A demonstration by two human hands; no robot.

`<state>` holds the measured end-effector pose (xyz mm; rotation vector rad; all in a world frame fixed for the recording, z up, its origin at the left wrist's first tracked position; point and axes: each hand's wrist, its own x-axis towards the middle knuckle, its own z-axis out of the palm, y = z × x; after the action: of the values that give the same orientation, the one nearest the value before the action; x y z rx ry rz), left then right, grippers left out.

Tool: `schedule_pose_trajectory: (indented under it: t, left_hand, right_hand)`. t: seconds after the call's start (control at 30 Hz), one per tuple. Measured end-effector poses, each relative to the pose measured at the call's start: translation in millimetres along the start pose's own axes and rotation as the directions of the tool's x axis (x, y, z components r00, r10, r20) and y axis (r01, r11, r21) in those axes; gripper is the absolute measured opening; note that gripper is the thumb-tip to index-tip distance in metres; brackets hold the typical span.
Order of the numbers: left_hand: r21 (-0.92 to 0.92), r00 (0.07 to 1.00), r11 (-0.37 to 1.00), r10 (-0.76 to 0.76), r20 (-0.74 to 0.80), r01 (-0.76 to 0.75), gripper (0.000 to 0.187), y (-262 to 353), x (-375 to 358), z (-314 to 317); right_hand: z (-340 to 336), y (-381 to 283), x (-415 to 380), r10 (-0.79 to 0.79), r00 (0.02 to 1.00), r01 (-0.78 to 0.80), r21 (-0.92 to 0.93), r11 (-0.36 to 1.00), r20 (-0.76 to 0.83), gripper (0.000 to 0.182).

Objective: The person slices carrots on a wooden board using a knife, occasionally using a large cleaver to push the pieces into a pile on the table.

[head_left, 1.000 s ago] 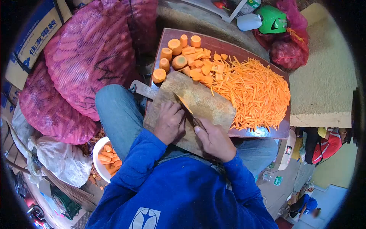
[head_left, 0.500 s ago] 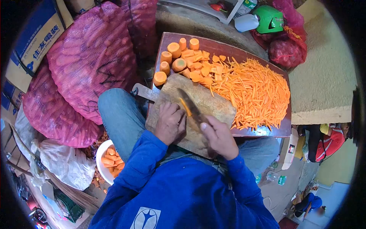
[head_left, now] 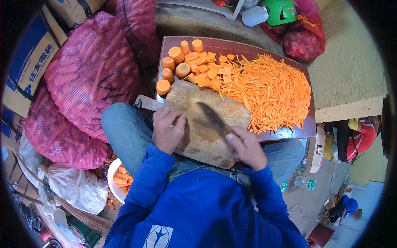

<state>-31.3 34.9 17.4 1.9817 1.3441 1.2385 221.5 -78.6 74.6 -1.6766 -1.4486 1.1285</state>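
My right hand (head_left: 249, 149) is wrapped round the handle of a dark-bladed knife (head_left: 213, 118), which is held over the worn wooden cutting board (head_left: 206, 144). At the board's left side rests my left hand (head_left: 169, 129), its fingers curled; whether anything is under them is hidden. Beyond the board, a pile of shredded carrot (head_left: 273, 93) covers the right of a dark red table (head_left: 312, 124). Carrot slices (head_left: 202, 68) and upright carrot chunks (head_left: 175, 54) stand at its far left.
Pink mesh sacks (head_left: 95, 78) of carrots and cardboard boxes (head_left: 31, 58) are on the left. A white bowl (head_left: 112, 182) with carrot pieces sits by the left knee. At the upper right are a green container (head_left: 279, 11) and a red net bag (head_left: 304, 41). Another person (head_left: 347, 204) is far right.
The orange strip beside the blade no longer shows on the board. My left hand has moved left, away from the knife; my right hand has shifted slightly right with it. The view has shifted.
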Motion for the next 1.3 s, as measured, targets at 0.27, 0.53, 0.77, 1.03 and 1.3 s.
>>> schedule_pose_trajectory:
  t: [0.27, 0.53, 0.77, 1.03, 1.3]
  left_hand:
    - [0.191, 0.97, 0.955, 0.204, 0.135, -0.227, 0.015, -0.5, -0.7, 10.0]
    - [0.124, 0.982, 0.987, 0.077, 0.17, -0.099, 0.03, 0.0, 2.0, 10.8]
    - [0.098, 0.974, 0.993, 0.045, 0.222, -0.068, 0.021, 13.5, 7.7, 18.1]
    - [-0.165, 0.95, 0.974, 0.191, 0.249, -0.152, 0.029, 76.6, 51.0, 20.1]
    - [0.035, 0.622, 0.755, 0.512, 0.593, -0.655, 0.059, 103.0, 119.3, 111.0]
  right_hand:
    - [-75.7, 5.7, 4.5, 0.145, 0.946, -0.083, 0.214, 0.973, -0.29, 0.026]
    - [-45.0, 15.9, 0.6, 0.064, 0.974, -0.011, 0.237, 0.971, -0.217, 0.025]
    - [-49.5, 24.9, -7.8, 0.02, 0.989, 0.009, 0.193, 0.981, -0.148, 0.023]
    - [-44.3, 1.4, -27.0, -0.377, 0.913, 0.264, -0.481, 0.836, -0.153, 0.027]
    - [-52.6, 0.3, -21.2, -0.539, 0.839, 0.271, -0.801, 0.534, -0.076, 0.027]
